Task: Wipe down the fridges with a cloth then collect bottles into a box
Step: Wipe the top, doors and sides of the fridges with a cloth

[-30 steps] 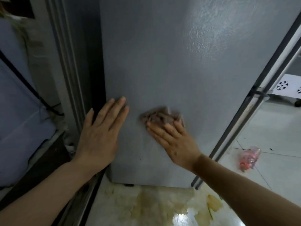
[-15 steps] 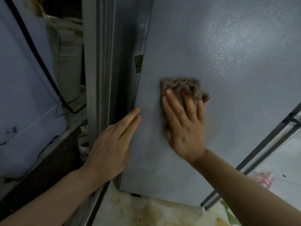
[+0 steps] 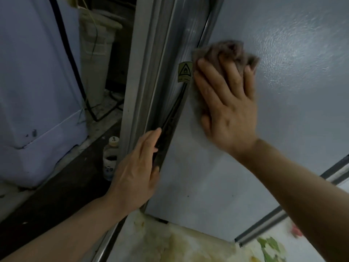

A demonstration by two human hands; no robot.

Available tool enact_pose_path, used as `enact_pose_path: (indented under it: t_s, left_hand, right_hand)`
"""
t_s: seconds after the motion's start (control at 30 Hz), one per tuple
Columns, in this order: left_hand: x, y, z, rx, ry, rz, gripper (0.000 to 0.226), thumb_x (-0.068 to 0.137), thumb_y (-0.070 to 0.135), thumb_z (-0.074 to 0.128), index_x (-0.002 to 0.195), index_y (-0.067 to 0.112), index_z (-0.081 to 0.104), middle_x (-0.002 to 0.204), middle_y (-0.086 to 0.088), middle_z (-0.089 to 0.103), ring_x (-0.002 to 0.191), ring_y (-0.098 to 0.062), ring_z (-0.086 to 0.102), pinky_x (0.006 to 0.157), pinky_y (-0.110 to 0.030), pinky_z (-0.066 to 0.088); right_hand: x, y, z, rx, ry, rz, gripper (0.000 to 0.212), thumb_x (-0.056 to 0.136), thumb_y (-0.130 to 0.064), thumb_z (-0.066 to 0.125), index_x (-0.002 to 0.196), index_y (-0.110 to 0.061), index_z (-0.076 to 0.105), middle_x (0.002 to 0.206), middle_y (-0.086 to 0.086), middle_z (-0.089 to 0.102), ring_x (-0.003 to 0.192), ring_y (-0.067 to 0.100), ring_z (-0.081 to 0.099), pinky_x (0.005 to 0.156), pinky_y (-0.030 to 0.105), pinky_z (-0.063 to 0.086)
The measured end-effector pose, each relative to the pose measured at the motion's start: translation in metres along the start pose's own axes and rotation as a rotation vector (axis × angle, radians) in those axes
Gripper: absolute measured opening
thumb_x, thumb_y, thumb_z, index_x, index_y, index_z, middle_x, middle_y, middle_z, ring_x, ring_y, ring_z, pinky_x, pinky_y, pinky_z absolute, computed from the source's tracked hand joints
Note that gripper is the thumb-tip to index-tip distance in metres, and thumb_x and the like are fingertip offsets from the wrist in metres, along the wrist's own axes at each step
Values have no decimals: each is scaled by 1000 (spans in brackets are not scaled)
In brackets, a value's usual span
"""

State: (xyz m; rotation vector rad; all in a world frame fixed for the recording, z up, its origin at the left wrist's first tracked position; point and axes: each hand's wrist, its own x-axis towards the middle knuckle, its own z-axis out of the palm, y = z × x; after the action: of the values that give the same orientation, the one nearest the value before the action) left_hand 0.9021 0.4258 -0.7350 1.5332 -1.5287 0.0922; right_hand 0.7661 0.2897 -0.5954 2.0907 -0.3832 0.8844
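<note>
A person's right hand [image 3: 229, 108] presses a crumpled brown cloth [image 3: 226, 52] flat against the grey fridge side [image 3: 292, 103], fingers spread over it, near the fridge's left edge by a yellow warning sticker [image 3: 185, 71]. The left hand [image 3: 135, 173] lies open and empty on that edge, lower down. A small bottle [image 3: 110, 157] stands on the dark floor just left.

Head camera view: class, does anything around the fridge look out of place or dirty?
Yes. A bottle stands on the dark floor in the gap left of the fridge, an odd spot. The floor covering below the fridge shows yellowish stains.
</note>
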Motion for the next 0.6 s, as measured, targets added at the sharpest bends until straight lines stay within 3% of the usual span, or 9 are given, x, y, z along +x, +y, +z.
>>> enact_pose_path:
  t_s: [0.13, 0.23, 0.3, 0.47, 0.53, 0.6]
  left_hand:
    - [-8, -13, 0, 11, 42, -74, 89, 74, -2, 68, 145, 18, 19, 141, -6, 35, 102, -6, 52, 70, -25, 53]
    - [-16, -20, -4, 32, 40, -86, 91, 72, -2, 69, 144, 23, 19, 139, -2, 32, 101, -6, 52, 71, -22, 50]
    - [-20, -24, -10, 58, 15, -84, 90, 72, -1, 69, 143, 22, 20, 140, -2, 31, 99, -12, 57, 69, -25, 53]
    - [-24, -25, -17, 109, -49, -50, 83, 72, -2, 68, 144, 11, 26, 141, -9, 34, 95, -20, 60, 66, -32, 56]
    - [-23, -20, -14, 121, -72, -37, 81, 72, -1, 67, 143, 10, 30, 143, -10, 33, 98, -22, 59, 71, -34, 56]
    - [-21, -15, -6, 157, -80, -34, 79, 71, -1, 68, 141, 8, 33, 146, -12, 32, 113, -26, 53, 87, -39, 52]
  right_hand:
    - [-25, -33, 24, -18, -61, -164, 48, 90, -29, 40, 132, -12, 55, 139, 6, 52, 136, 32, 31, 114, 52, 10]
    - [-56, -62, 40, -27, -188, -276, 39, 86, -25, 45, 117, -13, 67, 126, 6, 62, 130, 30, 45, 114, 50, 7]
    - [-77, -81, 47, -86, -322, -373, 37, 83, -25, 46, 111, -17, 70, 122, 2, 65, 128, 28, 45, 114, 49, 7]
    - [-115, -108, 45, -204, -686, -544, 56, 75, -37, 57, 130, -26, 57, 137, -9, 54, 130, 13, 46, 114, 44, 11]
    - [-118, -97, 41, -204, -649, -562, 58, 80, -32, 46, 137, -25, 48, 143, -10, 47, 134, 12, 42, 114, 47, 4]
    - [-117, -74, 32, -176, -514, -489, 59, 80, -25, 40, 139, -23, 43, 146, -8, 42, 135, 14, 40, 114, 45, 2]
